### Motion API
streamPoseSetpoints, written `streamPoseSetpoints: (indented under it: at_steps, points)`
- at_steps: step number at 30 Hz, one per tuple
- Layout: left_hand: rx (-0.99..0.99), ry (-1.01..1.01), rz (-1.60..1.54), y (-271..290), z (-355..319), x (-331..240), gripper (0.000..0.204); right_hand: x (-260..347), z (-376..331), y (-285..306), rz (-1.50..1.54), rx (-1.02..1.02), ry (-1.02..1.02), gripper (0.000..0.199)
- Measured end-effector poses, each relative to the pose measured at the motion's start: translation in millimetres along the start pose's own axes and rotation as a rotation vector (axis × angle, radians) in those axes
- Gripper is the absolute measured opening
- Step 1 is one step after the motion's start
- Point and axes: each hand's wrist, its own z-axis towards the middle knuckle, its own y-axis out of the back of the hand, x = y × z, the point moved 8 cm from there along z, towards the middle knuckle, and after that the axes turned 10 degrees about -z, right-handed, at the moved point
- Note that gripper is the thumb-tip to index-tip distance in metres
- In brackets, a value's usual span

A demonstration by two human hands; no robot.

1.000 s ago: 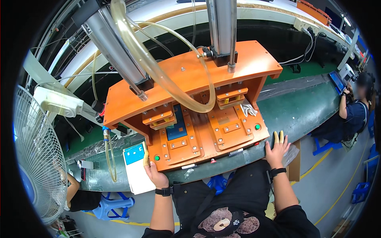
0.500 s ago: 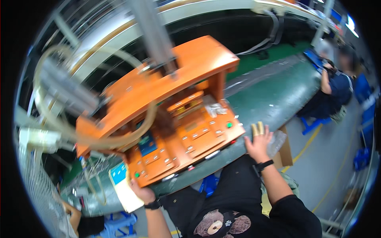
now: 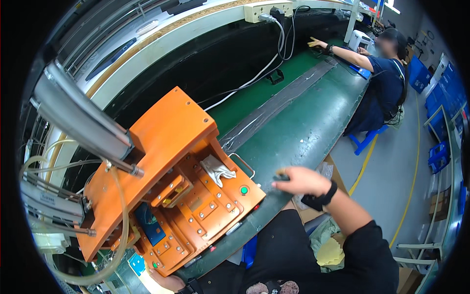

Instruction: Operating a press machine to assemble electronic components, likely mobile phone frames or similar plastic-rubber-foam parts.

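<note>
Right hand (image 3: 302, 180) sits right of centre in the frame, on the near edge of the green bench (image 3: 313, 122), fingers curled together around a small dark part (image 3: 280, 177). Can't make out what the part is, too small. Left hand (image 3: 169, 281) is at the bottom edge, tucked under the front lip of the orange press (image 3: 171, 181); only the knuckles show, so I can't tell if those fingers are apart or gripping anything.

The press fills the lower left of the frame. There's a blue nest (image 3: 149, 224) on its base plate, a green button (image 3: 243, 190) at the corner nearest the right hand, and a crumpled white rag (image 3: 217, 169) lying on the plate.

Looks to me like the fetch step: a piece being picked up off the bench beside the fixture. The next move would probably call for carrying it left over to the press and setting it down square in a nest, keeping clear of the rag and the button.

A co-worker (image 3: 384, 73) sits at the upper right, arm stretched across the bench.
</note>
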Motion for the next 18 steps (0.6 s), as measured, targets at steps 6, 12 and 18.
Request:
streamPoseSetpoints:
  at_steps: [6, 12, 18]
  points:
    - [0.088, 0.025, -0.019, -70.4, -17.6, -17.2, 0.057, -55.1, 144.2, 146.6, -0.088, -0.569, 0.036, 0.061]
    - [0.053, 0.128, -0.011, -31.2, -13.7, -1.1, 0.056, -95.5, 249.8, 204.2, -0.338, -0.565, -0.539, 0.067]
    - [-0.064, 0.378, 0.042, 16.7, -14.0, 29.1, 0.074, -120.6, 299.6, 210.5, -0.349, -0.673, -0.638, 0.057]
